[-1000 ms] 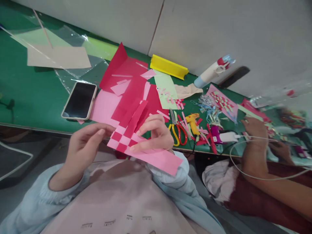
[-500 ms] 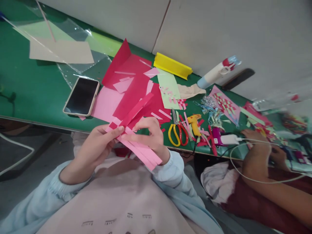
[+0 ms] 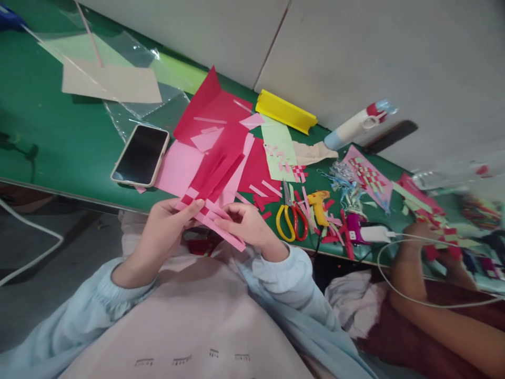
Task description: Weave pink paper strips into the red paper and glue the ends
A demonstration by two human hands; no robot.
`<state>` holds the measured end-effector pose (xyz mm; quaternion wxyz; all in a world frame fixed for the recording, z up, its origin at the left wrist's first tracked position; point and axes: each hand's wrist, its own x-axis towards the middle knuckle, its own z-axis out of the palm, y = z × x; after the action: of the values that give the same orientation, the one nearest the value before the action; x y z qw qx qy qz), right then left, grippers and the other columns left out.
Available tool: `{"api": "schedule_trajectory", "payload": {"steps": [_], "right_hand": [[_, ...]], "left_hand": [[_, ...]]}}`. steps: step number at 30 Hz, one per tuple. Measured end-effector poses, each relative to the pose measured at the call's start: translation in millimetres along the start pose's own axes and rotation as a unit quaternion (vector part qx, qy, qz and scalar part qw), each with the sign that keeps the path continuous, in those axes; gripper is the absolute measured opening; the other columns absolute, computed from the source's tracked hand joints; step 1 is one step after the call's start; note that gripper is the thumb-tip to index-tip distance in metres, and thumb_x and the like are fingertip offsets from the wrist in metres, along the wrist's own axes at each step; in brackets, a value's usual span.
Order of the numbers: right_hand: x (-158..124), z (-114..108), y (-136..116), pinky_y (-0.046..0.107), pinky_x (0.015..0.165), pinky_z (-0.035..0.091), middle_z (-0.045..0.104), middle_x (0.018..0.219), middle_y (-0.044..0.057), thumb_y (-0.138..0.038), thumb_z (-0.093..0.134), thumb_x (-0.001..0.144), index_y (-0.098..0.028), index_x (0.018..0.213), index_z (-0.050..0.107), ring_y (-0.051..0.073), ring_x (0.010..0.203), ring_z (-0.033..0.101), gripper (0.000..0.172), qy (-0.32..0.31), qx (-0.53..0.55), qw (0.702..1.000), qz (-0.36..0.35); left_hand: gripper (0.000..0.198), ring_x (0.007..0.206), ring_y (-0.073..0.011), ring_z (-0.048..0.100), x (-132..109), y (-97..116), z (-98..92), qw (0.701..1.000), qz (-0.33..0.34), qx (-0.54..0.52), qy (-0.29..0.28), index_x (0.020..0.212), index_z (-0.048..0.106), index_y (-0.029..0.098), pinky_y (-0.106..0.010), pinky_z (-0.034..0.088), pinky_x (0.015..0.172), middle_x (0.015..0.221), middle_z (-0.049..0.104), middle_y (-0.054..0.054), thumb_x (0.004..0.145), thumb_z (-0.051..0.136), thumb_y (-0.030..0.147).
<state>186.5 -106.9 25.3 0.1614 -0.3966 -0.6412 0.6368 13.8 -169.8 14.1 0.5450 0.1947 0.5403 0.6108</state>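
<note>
Woven paper (image 3: 205, 211): it is in our hands at the near edge of the tabletop (image 3: 59, 147); we take it as the clock's centre, with 12 o'clock toward the wall (image 3: 347, 63).
Weave: we see red and pink squares, with loose red strips (image 3: 221, 176) reaching toward 1 o'clock and pink strips (image 3: 235, 242) running out between 4 and 5.
Left hand (image 3: 163, 229): we grasp the weave's left end, thumb pressed on top, the other fingers mostly hidden underneath.
Right hand (image 3: 246, 223): we pinch the pink strips between thumb and finger, just beside the squares.
Phone (image 3: 141, 156): it lies at 10 o'clock, screen dark, beside a pink sheet (image 3: 177, 163).
Red sheet (image 3: 232, 113): it spreads out at 12 o'clock, one side folded up, paler scraps on it.
Yellow trough (image 3: 286, 113): we find it between 1 and 2 o'clock, near the wall.
Bottle (image 3: 351, 129): it leans at 2 o'clock, by the wall.
Scissors (image 3: 291, 218): they lie just past 3 o'clock, one handle loop yellow, the other red.
Glue gun (image 3: 319, 206): it rests at 3 o'clock, cut strips around it.
Co-worker's hands (image 3: 420, 234): they work between 3 and 4 o'clock, near red paper pieces (image 3: 442, 245); we cannot tell their grip through the blur.
</note>
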Motion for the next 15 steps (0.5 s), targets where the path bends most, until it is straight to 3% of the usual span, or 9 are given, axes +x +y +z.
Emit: {"api": "schedule_trajectory", "payload": {"steps": [7,15], "right_hand": [[1.3,1.3,-2.6,0.023,0.055,0.035,0.046,0.062,-0.005,-0.055,0.078,0.069,-0.016,0.065,0.056,0.008,0.058,0.041,0.045,-0.009,0.011,1.000,0.006],[4.8,6.1,1.6,0.025,0.064,0.043,0.060,0.074,-0.001,-0.053,0.080,0.067,-0.015,0.077,0.064,0.011,0.067,0.052,0.042,0.017,0.047,0.998,0.036]], "left_hand": [[0.035,0.059,-0.0132,0.061,0.3,-2.1,-1.5,1.000,-0.020,-0.007,0.008,0.056,0.066,0.015,-0.026,0.058,0.060,0.059,0.063,-0.002,0.055,0.091,0.040],[0.036,0.060,-0.0145,0.063,1.9,-4.1,-3.6,0.999,-0.035,-0.010,0.006,0.061,0.071,0.015,-0.025,0.059,0.058,0.060,0.065,-0.003,0.052,0.092,0.043]]}}
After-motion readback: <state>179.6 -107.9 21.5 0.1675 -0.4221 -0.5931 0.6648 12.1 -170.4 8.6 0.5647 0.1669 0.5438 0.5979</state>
